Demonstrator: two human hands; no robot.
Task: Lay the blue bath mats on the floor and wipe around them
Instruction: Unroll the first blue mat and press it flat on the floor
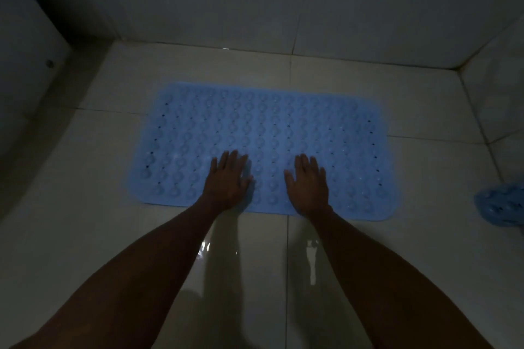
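Note:
A blue bath mat (272, 127) with rows of round bumps and small holes lies flat on the pale tiled floor (85, 207), its long side across my view. My left hand (228, 178) rests palm down on the mat's near edge, fingers spread. My right hand (307, 183) lies flat beside it, a little to the right, fingers apart too. Neither hand holds anything. A second blue mat (500, 204) sits bunched up at the right edge of the view, partly cut off.
Tiled walls (255, 3) close the space at the back and right. A white rounded fixture (25, 71) stands at the left. Wet shiny patches (312, 258) reflect light on the floor between my forearms. The room is dim.

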